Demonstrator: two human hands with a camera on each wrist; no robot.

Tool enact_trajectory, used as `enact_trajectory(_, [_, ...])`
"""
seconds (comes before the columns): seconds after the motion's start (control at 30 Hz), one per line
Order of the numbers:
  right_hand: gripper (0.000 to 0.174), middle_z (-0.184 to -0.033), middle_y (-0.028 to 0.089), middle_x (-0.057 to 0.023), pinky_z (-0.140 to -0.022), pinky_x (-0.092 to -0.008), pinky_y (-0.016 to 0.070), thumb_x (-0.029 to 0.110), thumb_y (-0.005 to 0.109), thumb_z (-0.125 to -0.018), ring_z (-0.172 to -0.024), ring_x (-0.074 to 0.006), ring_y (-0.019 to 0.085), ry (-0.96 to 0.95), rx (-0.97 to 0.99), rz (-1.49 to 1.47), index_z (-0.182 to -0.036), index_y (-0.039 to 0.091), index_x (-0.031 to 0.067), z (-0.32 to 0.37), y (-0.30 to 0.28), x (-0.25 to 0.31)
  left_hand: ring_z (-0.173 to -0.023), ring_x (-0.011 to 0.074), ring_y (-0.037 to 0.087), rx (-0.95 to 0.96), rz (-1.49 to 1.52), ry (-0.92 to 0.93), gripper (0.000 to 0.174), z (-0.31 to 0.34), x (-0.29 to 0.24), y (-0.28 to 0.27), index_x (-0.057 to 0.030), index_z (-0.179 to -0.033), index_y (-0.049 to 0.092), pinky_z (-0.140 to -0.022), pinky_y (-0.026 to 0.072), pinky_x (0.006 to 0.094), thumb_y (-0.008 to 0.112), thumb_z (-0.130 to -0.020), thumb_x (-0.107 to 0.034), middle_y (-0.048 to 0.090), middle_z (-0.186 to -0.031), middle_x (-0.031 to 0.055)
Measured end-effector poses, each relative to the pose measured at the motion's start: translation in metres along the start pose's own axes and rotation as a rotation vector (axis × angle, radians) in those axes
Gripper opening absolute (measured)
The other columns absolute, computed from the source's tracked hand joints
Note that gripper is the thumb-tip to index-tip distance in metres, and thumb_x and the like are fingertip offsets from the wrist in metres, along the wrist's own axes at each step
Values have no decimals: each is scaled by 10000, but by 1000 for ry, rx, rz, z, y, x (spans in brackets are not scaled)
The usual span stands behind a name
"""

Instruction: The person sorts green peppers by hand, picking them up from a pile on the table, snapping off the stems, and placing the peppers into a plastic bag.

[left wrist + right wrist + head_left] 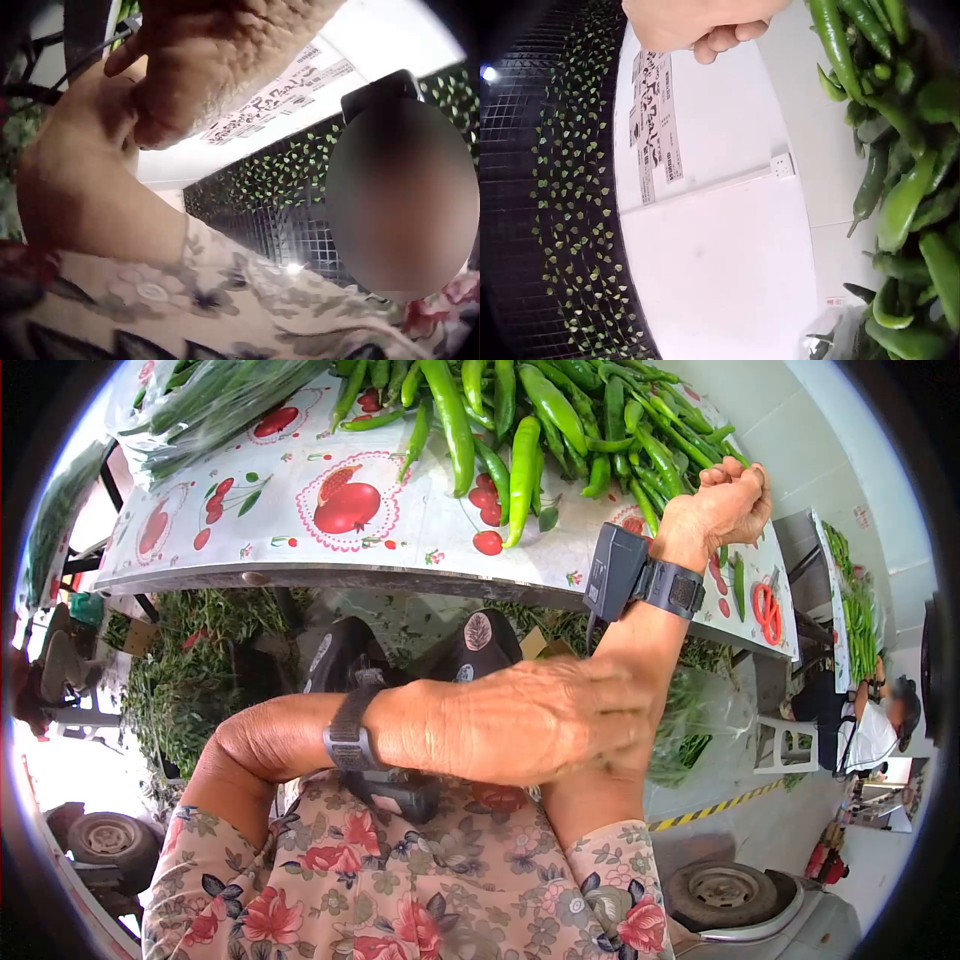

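Observation:
My left hand lies across my right forearm, back of the hand up, its fingers blurred in the head view. Seen from the left wrist, the same hand presses its fingertips on the arm. My right hand is raised at the table's right side, fingers curled in toward the palm and nothing in them. Beside it in the head view lies a heap of long green peppers. The right wrist view has the curled fingers at the top and peppers down the right.
Red-handled scissors lie on the table's right corner. A clear plastic bag of green produce fills the back left of the patterned tablecloth. Leafy plants are piled below the table. Another person is at the far right.

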State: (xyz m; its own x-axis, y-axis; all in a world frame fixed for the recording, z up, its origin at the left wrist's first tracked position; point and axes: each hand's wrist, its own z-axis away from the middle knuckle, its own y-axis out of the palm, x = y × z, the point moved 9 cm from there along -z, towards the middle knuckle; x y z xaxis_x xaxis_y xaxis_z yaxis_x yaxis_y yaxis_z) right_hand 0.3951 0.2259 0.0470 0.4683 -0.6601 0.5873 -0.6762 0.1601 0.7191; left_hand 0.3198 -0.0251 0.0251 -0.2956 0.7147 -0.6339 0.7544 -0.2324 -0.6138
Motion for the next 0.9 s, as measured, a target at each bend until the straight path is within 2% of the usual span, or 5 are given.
enact_trajectory(0.2, [120,-672,590,-114,-446,-241,380,32,539,-817,-496,-133,473,-4,51,-53,-921,560,-25,-9,17,1,-1142,347,488,-161,-310,-52,414,-3,5,-1,4,-1119,537,-931,433,406,626,-719,-59,472,-1226,150])
enact_trajectory(0.5, [119,-667,582,-109,-442,-246,378,33,537,-811,-494,-134,470,25,66,-59,-913,563,-23,0,20,-5,-1099,353,496,69,36,10,435,14,4,-1,-22,-1155,523,-892,451,427,665,-746,-62,465,-1246,165])
enact_trajectory(0.6, [126,-664,582,-108,-438,-247,377,33,538,-812,-488,-135,467,28,72,-78,-923,561,-21,0,20,-8,-1041,322,528,-77,17,-89,341,12,9,-15,-9,-1072,546,-881,466,398,635,-747,-56,498,-1175,131])
enact_trajectory(0.73, [150,-675,582,-108,-442,-244,379,38,540,-814,-494,-135,470,60,121,-73,-950,554,-22,8,31,-11,-1027,335,537,-242,-146,-103,428,7,15,-28,-5,-1151,521,-843,481,411,656,-751,-77,488,-1178,170])
enact_trajectory(0.9, [136,-682,580,-107,-451,-235,387,36,545,-814,-507,-131,473,62,143,-33,-934,554,-27,12,36,-6,-965,326,571,-65,-23,-127,315,18,19,-15,-25,-1068,556,-802,498,402,640,-766,-60,537,-1082,135])
